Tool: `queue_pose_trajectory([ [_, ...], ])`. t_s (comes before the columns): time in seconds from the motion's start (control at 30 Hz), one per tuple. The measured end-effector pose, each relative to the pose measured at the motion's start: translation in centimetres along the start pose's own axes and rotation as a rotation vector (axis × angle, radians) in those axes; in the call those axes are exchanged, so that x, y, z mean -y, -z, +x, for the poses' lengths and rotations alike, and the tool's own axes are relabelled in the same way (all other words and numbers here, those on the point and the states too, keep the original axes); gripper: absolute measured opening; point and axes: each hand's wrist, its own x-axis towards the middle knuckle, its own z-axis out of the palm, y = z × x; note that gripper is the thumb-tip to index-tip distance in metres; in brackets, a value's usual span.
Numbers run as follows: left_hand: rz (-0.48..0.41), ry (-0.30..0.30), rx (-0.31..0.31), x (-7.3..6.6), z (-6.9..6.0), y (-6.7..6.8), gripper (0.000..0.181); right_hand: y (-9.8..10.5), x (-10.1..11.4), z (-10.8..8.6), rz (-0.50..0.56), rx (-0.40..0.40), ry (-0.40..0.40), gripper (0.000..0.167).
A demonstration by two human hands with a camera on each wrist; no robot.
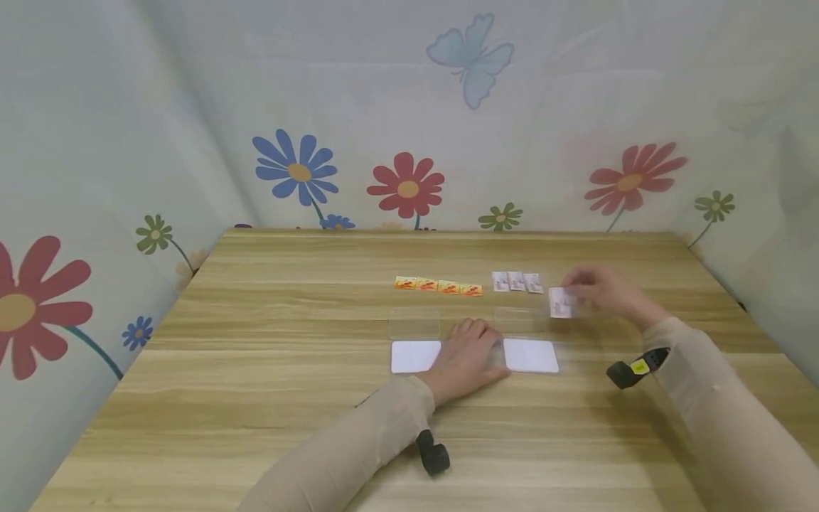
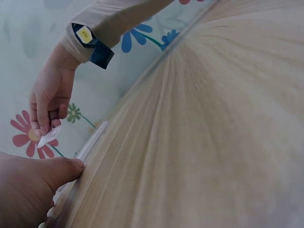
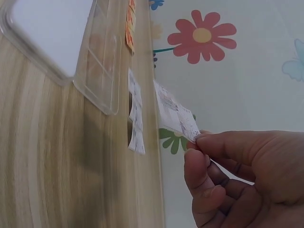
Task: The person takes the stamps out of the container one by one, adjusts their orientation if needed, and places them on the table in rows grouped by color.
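Note:
My right hand (image 1: 604, 291) pinches a small white printed slip (image 3: 175, 109) by its edge, between thumb and fingertips, raised above the table. Three similar white slips (image 1: 516, 281) lie in a row to the left of that hand. My left hand (image 1: 466, 357) rests between two flat clear plastic cases, its fingers loosely extended and its thumb by the right case (image 1: 531, 355). Both cases lie with their transparent lids folded back, away from me, and white inside. The left case (image 1: 412, 357) is partly behind the left hand.
A row of several orange-and-yellow printed slips (image 1: 438, 286) lies beyond the left case. The wood-grain table (image 1: 256, 398) ends at the back against a flowered curtain (image 1: 358, 85). Each wrist wears a dark camera on a strap.

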Motion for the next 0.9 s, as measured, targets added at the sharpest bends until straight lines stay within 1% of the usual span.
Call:
queue_pose_trajectory([
  [0.17, -0.002, 0.007, -0.006, 0.0, -0.1, -0.1, 0.051, 0.2, -0.6, 0.5, -0.014, -0.01, -0.006, 0.02],
  [0.43, -0.004, 0.002, -0.01, 0.0, -0.1, -0.4, 0.051, 0.5, -0.6, 1.0, -0.023, -0.013, -0.033, 0.023],
  [0.6, -0.004, 0.007, -0.011, 0.0, -0.2, -0.4, 0.052, 0.9, -0.5, 1.8, -0.02, -0.008, -0.019, 0.027],
  [0.8, -0.01, 0.002, -0.01, -0.1, -0.2, -0.3, 0.052, 1.6, -0.3, 2.4, -0.031, -0.009, 0.021, 0.025],
  [0.9, -0.007, 0.002, -0.013, -0.2, -0.2, -0.3, 0.051, 1.8, -0.1, 2.5, -0.045, -0.012, 0.025, 0.026],
])
